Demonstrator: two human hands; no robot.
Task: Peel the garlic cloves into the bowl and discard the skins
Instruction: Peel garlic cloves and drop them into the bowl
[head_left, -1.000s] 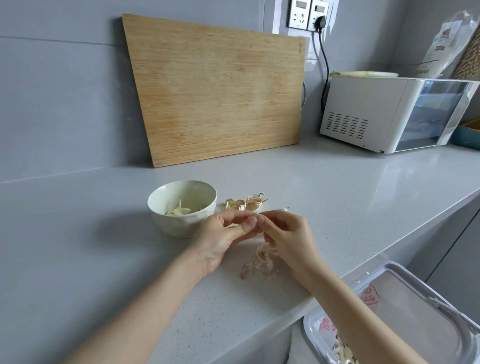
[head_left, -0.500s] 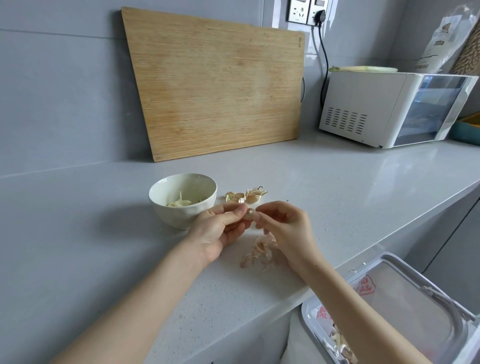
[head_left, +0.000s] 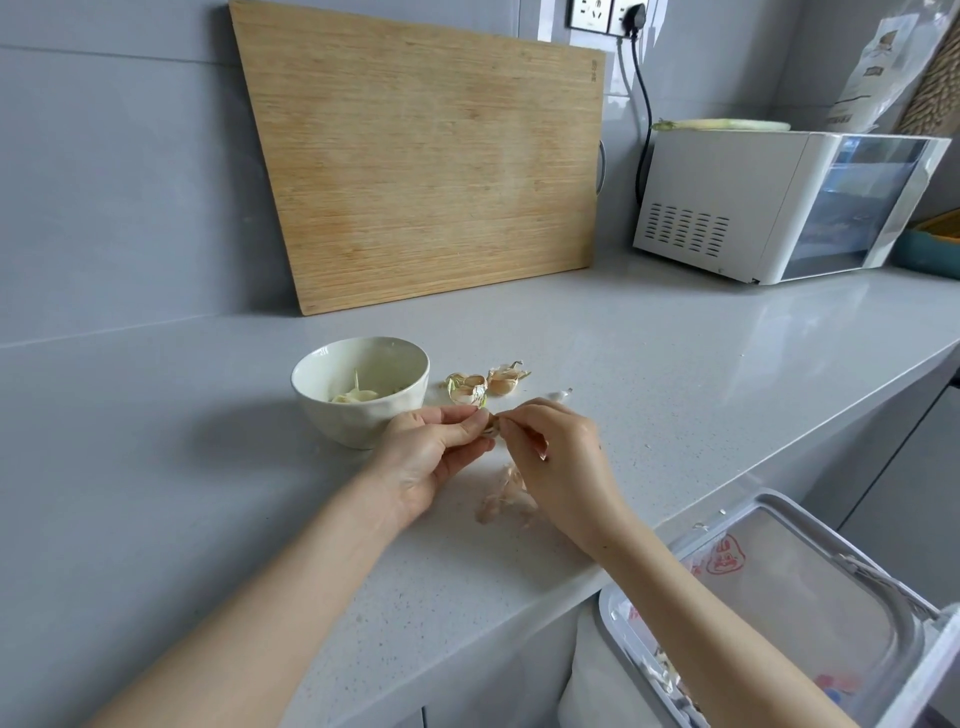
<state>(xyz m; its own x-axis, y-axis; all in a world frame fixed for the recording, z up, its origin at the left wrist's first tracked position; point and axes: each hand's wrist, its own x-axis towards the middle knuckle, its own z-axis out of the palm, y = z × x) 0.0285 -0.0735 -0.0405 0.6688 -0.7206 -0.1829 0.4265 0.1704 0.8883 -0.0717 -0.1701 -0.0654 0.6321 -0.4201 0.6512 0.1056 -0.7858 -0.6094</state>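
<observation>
Both hands meet just right of the white bowl (head_left: 322, 379), above the counter. My left hand (head_left: 434, 457) pinches a garlic clove (head_left: 491, 425) between thumb and fingers; the clove is mostly hidden. My right hand (head_left: 558, 457) pinches the skin at the clove's right end. Peeled cloves (head_left: 356, 396) lie inside the bowl. Two unpeeled cloves (head_left: 485, 384) rest on the counter behind my hands, with a white scrap (head_left: 560, 395) beside them. A small heap of loose skins (head_left: 501, 499) lies under my right hand.
A wooden cutting board (head_left: 426, 156) leans on the back wall. A white appliance (head_left: 779, 202) stands at the back right, plugged in. Below the counter edge at the right is an open bin (head_left: 893, 618) with a plastic liner and skins inside.
Both hands stay together on the clove, with the right fingers shifting their pinch on the skin. The view has tilted slightly; bowl and loose cloves have not moved.
</observation>
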